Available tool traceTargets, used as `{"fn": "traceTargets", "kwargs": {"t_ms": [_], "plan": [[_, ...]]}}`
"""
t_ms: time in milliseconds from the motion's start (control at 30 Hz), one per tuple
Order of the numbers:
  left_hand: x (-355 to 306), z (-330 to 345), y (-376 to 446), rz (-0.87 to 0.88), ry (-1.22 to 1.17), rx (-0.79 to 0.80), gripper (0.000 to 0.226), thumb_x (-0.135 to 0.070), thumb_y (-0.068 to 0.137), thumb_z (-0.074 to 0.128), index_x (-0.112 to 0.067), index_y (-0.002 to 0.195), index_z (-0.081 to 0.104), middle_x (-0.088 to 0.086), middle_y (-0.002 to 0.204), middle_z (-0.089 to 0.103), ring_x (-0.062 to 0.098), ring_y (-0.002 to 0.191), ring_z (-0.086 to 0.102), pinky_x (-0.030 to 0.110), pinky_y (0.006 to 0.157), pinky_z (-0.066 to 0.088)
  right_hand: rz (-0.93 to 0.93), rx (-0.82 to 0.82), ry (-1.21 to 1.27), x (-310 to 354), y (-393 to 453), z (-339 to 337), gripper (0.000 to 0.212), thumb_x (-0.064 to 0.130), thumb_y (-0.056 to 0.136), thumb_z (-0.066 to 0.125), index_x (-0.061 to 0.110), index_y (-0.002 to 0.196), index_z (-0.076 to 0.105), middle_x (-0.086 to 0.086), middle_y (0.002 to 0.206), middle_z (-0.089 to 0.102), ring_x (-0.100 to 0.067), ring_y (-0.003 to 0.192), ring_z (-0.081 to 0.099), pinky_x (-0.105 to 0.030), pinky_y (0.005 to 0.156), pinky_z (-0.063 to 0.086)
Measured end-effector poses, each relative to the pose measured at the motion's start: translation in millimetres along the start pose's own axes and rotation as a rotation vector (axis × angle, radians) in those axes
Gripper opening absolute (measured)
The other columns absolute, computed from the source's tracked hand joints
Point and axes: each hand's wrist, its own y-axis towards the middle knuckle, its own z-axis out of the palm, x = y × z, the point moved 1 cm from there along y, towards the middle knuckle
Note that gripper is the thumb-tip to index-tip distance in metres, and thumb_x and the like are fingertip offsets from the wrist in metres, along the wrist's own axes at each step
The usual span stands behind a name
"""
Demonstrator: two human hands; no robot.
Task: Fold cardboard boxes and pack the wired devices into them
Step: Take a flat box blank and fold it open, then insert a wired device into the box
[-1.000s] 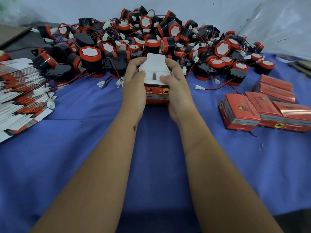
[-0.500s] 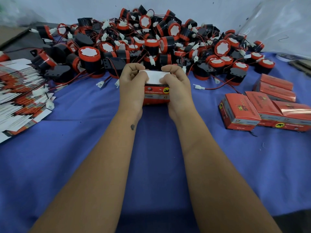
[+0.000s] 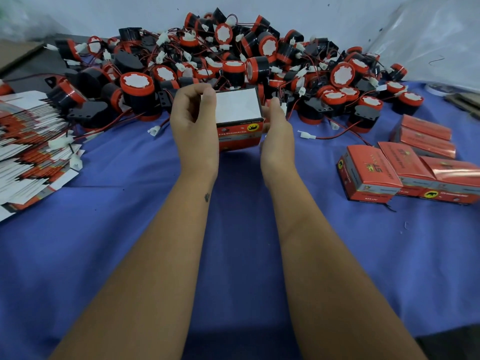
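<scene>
Since half a second ago your hands have moved apart and the box's white flap now lies flat, closed. Left: fanned stack of flat white-and-red cardboard blanks on the blue cloth. Your left hand grips the small red cardboard box at centre, just in front of the pile of black-and-red wired devices. Your right hand touches its right side, fingers relaxed. Right: finished red boxes.

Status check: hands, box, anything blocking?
Left hand grips box; right hand at its side. White flap folded shut. Device pile close behind.
</scene>
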Motion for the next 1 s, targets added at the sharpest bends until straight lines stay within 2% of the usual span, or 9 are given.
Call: {"fn": "traceTargets", "kwargs": {"t_ms": [100,233,333,433,567,667,767,867,1000], "plan": [[-3,1,-2,0.160,0.101,0.061,0.013,-0.012,0.100,0.051,-0.020,0.092,0.057,-0.011,0.087,0.057,-0.006,0.077,0.053,0.015,0.070,0.045,0.064,0.075,0.140,2,-1,-1,0.039,0.054,0.101,0.038,0.032,0.092,0.069,0.014,0.063,0.065,0.001,0.044,0.054,-0.016,0.049,0.041],[4,2,-2,0.160,0.227,0.181,0.015,-0.015,0.101,0.047,-0.018,0.109,0.060,-0.006,0.108,0.062,0.008,0.100,0.057,0.027,0.087,0.049,0.148,0.032,0.215,8,-2,-3,0.032,0.044,0.097,0.049,0.022,0.113,0.066,0.002,0.099,0.068,-0.015,0.068,0.064,-0.027,0.061,0.053],[7,2,-1,-0.021,0.185,0.209,0.024,-0.020,0.103,0.046,-0.020,0.122,0.061,-0.005,0.123,0.061,0.003,0.109,0.056,0.017,0.090,0.046,0.134,-0.007,0.327,10,-3,-5,0.018,0.023,0.090,0.054,0.018,0.100,0.068,0.005,0.083,0.066,-0.016,0.067,0.065,-0.024,0.054,0.051],[9,0,2,-0.154,0.117,0.193,0.033,-0.029,0.103,0.048,-0.017,0.131,0.059,-0.003,0.129,0.061,0.006,0.117,0.057,0.023,0.098,0.049,0.046,-0.002,0.378,10,-1,-6,0.019,0.001,0.085,0.044,0.012,0.083,0.060,0.006,0.070,0.066,-0.019,0.072,0.064,-0.026,0.057,0.048],[15,-2,1,-0.342,0.207,0.247,0.051,-0.052,0.088,0.057,-0.026,0.132,0.051,-0.003,0.118,0.064,0.013,0.102,0.067,0.027,0.071,0.057,-0.123,-0.025,0.270,7,0,-9,0.029,-0.015,0.079,0.037,0.010,0.067,0.046,-0.002,0.081,0.051,-0.022,0.079,0.043,-0.037,0.066,0.032],[21,-2,4,-0.356,0.284,0.209,0.041,-0.045,0.089,0.067,-0.019,0.120,0.059,0.000,0.109,0.068,0.013,0.092,0.068,0.021,0.062,0.053,-0.122,-0.079,0.297,9,-1,-10,0.029,-0.010,0.083,0.040,0.013,0.079,0.056,-0.006,0.089,0.056,-0.025,0.082,0.045,-0.036,0.068,0.041],[22,-5,12,-0.413,0.070,0.070,0.033,-0.034,0.091,0.069,-0.013,0.114,0.056,0.005,0.109,0.070,0.016,0.092,0.070,0.024,0.069,0.056,-0.043,-0.260,0.228,8,2,-21,0.026,0.001,0.093,0.046,0.024,0.096,0.058,0.005,0.089,0.058,-0.015,0.076,0.054,-0.027,0.067,0.048],[22,-8,18,-0.437,-0.124,-0.029,0.033,-0.025,0.089,0.072,-0.015,0.106,0.045,0.011,0.119,0.066,0.021,0.106,0.068,0.025,0.079,0.057,0.049,-0.403,0.088,2,9,-32,0.021,0.007,0.095,0.046,0.019,0.109,0.055,0.002,0.080,0.050,-0.008,0.053,0.037,-0.021,0.047,0.033],[24,-2,18,-0.417,-0.113,-0.023,0.039,-0.019,0.086,0.075,-0.015,0.110,0.045,0.005,0.118,0.064,0.019,0.108,0.067,0.022,0.080,0.056,0.018,-0.382,-0.308,1,20,-27,0.030,0.009,0.090,0.052,0.013,0.120,0.048,-0.005,0.092,0.051,-0.013,0.053,0.036,-0.028,0.047,0.029]]}}
